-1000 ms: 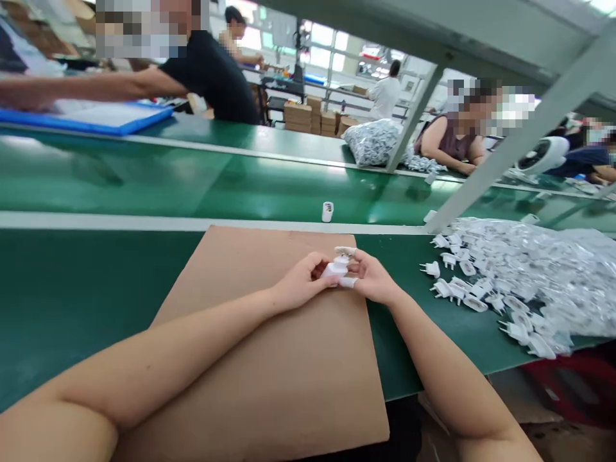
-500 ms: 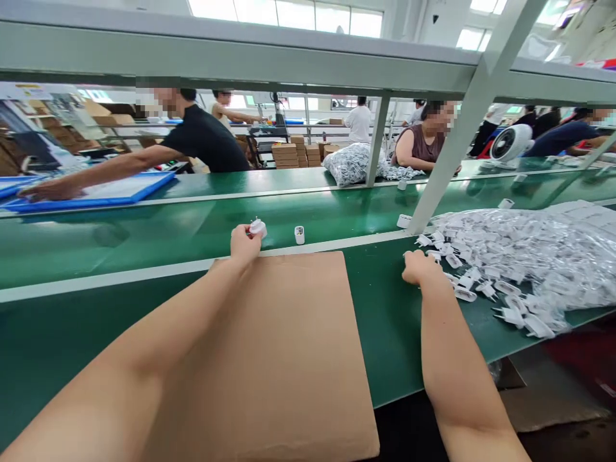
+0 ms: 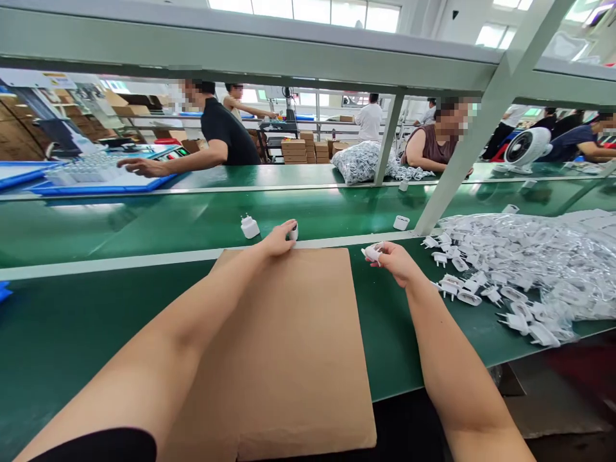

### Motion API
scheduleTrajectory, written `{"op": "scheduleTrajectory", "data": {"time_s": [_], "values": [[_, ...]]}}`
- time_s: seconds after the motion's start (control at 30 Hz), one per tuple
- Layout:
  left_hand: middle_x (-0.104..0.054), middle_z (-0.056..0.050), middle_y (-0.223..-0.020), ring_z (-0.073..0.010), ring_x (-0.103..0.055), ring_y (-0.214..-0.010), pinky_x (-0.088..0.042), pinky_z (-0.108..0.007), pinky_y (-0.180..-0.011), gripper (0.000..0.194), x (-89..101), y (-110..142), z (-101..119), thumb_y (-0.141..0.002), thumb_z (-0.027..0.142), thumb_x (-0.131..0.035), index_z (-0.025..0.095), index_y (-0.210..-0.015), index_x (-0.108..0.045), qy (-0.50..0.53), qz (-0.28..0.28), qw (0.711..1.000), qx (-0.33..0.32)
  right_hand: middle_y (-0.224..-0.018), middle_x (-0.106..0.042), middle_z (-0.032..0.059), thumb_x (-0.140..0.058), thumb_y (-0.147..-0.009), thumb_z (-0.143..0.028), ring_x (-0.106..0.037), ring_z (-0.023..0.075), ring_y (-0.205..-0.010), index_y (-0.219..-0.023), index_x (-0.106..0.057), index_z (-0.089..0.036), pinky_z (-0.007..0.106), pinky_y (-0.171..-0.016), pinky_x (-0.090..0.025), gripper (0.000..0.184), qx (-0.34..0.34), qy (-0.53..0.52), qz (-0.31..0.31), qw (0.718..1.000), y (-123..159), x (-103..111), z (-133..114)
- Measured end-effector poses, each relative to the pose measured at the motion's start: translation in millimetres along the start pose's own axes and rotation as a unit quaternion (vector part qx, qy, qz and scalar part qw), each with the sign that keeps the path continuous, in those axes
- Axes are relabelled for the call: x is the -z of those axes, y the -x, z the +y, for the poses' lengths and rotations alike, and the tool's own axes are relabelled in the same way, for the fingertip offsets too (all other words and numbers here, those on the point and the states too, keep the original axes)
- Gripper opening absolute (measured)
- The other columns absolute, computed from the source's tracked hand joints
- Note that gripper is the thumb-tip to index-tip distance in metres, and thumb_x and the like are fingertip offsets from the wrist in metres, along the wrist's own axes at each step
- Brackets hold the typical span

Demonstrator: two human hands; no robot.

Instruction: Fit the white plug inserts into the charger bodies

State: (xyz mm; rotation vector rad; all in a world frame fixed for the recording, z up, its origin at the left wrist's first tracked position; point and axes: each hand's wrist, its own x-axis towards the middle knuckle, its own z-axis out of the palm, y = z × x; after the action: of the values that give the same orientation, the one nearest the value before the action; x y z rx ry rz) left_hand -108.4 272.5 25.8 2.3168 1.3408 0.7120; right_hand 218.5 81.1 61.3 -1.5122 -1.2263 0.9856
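My left hand [image 3: 279, 240] reaches to the near edge of the green belt, its fingers closed around a white charger housing [image 3: 295, 231] that is partly hidden by them. To its left, a white plug charger [image 3: 249, 227] stands on the belt with its two pins up. Over the green bench, right of the cardboard, my right hand [image 3: 395, 264] pinches a white plug cover [image 3: 372, 253] between thumb and fingers. Loose white plug covers [image 3: 468, 296] lie to the right of that hand, by a clear plastic bag [image 3: 543, 256] full of them.
A cardboard sheet [image 3: 293, 346] lies in front of me. Another white housing [image 3: 401, 222] sits on the belt [image 3: 337, 208] beside a slanted metal post [image 3: 462, 147]. Across the belt, co-workers sit near blue trays [image 3: 158, 183], a filled bag [image 3: 356, 163] and a white fan [image 3: 527, 147].
My left hand let go of the plug charger on the belt and moved right to the housing. My right hand came left from the loose pile with a plug cover.
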Motion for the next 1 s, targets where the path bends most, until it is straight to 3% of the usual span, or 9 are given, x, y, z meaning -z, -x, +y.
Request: {"op": "scheduleTrajectory", "data": {"time_s": [0.13, 0.23, 0.33, 0.5, 0.6, 0.77, 0.83, 0.93, 1.0], "values": [[-0.056, -0.019, -0.137, -0.0268, -0.064, -0.114, -0.046, -0.043, -0.115, 0.059, -2.5, -9.2, -2.7, -0.078, 0.019, -0.061, 0.005, -0.135, -0.06, 0.013, -0.007, 0.999, 0.042, -0.069, -0.067, 0.0015, -0.088, -0.06, -0.056, -0.055, 0.0115, -0.063, -0.073, -0.067, -0.017, 0.021, -0.051, -0.035, 0.046, -0.018, -0.04, -0.038, 0.998, 6.2, -16.1, -6.5], [-0.053, -0.017, -0.142, -0.0271, -0.06, -0.122, -0.043, -0.04, -0.119, 0.06, -2.3, -7.5, -1.6, -0.077, 0.021, -0.065, 0.007, -0.136, -0.06, 0.02, -0.001, 0.999, 0.036, -0.063, -0.061, -0.0024, -0.093, -0.056, -0.054, -0.046, 0.0071, -0.056, -0.07, -0.065, -0.017, 0.02, -0.048, -0.031, 0.048, -0.032, -0.073, -0.039, 0.996, 7.8, -21.8, -8.8], [-0.054, -0.016, -0.147, -0.0286, -0.057, -0.129, -0.041, -0.039, -0.121, 0.066, -7.5, -5.5, 5.7, -0.075, 0.025, -0.072, 0.01, -0.138, -0.059, 0.038, -0.004, 0.999, 0.029, -0.066, -0.065, -0.0011, -0.097, -0.05, -0.048, -0.051, 0.0081, -0.058, -0.075, -0.071, -0.017, 0.02, -0.051, -0.039, 0.048, -0.044, -0.121, -0.053, 0.99, 9.4, -26.2, -10.5], [-0.067, -0.016, -0.128, -0.0315, -0.064, -0.117, -0.05, -0.046, -0.11, 0.04, -16.7, 3.0, 33.9, -0.083, 0.03, -0.066, 0.013, -0.119, -0.066, 0.068, 0.026, 0.996, 0.049, -0.071, -0.071, 0.0031, -0.1, -0.045, -0.043, -0.059, 0.0107, -0.062, -0.082, -0.079, -0.017, 0.023, -0.058, -0.05, 0.05, -0.071, -0.15, -0.047, 0.985, 13.3, -30.0, -12.7], [-0.07, -0.011, -0.124, -0.0267, -0.067, -0.111, -0.055, -0.039, -0.103, 0.037, -18.5, 34.2, 60.4, -0.085, 0.035, -0.066, 0.018, -0.118, -0.067, 0.117, -0.008, 0.993, -0.005, -0.078, -0.074, 0.0036, -0.1, -0.045, -0.042, -0.063, 0.0128, -0.068, -0.084, -0.08, -0.018, 0.026, -0.065, -0.055, 0.049, -0.049, -0.152, -0.058, 0.986, 15.0, -31.4, -13.4], [-0.069, -0.011, -0.122, -0.0269, -0.065, -0.115, -0.054, -0.042, -0.104, 0.034, -23.9, 115.3, 100.0, -0.089, 0.034, -0.066, 0.022, -0.12, -0.067, 0.188, -0.165, 0.95, -0.188, -0.091, -0.077, 0.0063, -0.096, -0.057, -0.044, -0.068, 0.0181, -0.082, -0.088, -0.078, -0.019, 0.034, -0.079, -0.058, 0.044, 0.018, -0.097, -0.079, 0.992, 18.3, -42.7, -11.7], [-0.059, -0.014, -0.139, -0.0302, -0.057, -0.129, -0.049, -0.047, -0.112, 0.052, -30.4, 136.7, 107.5, -0.085, 0.038, -0.075, 0.023, -0.133, -0.059, 0.203, -0.117, 0.956, -0.179, -0.09, -0.077, 0.0061, -0.094, -0.061, -0.044, -0.068, 0.0187, -0.082, -0.088, -0.076, -0.019, 0.036, -0.081, -0.058, 0.041, 0.052, -0.064, -0.076, 0.994, 20.8, -50.4, -10.9], [-0.049, -0.018, -0.144, -0.0365, -0.05, -0.134, -0.044, -0.055, -0.116, 0.094, -41.2, 148.7, 109.4, -0.059, 0.051, -0.096, 0.021, -0.136, -0.052, 0.21, 0.006, 0.976, -0.064, -0.102, -0.077, 0.0062, -0.094, -0.063, -0.039, -0.07, 0.0202, -0.089, -0.102, -0.074, -0.022, 0.037, -0.085, -0.059, 0.048, 0.122, -0.044, -0.066, 0.989, 27.3, -60.6, -12.0], [-0.058, -0.014, -0.127, -0.0334, -0.056, -0.121, -0.049, -0.053, -0.108, 0.081, -44.2, 147.9, 108.2, -0.06, 0.053, -0.095, 0.019, -0.124, -0.058, 0.222, 0.007, 0.975, -0.024, -0.107, -0.077, 0.0065, -0.094, -0.066, -0.036, -0.07, 0.0208, -0.092, -0.109, -0.073, -0.023, 0.038, -0.086, -0.059, 0.049, 0.152, -0.02, -0.066, 0.986, 33.5, -64.3, -14.8]]}}
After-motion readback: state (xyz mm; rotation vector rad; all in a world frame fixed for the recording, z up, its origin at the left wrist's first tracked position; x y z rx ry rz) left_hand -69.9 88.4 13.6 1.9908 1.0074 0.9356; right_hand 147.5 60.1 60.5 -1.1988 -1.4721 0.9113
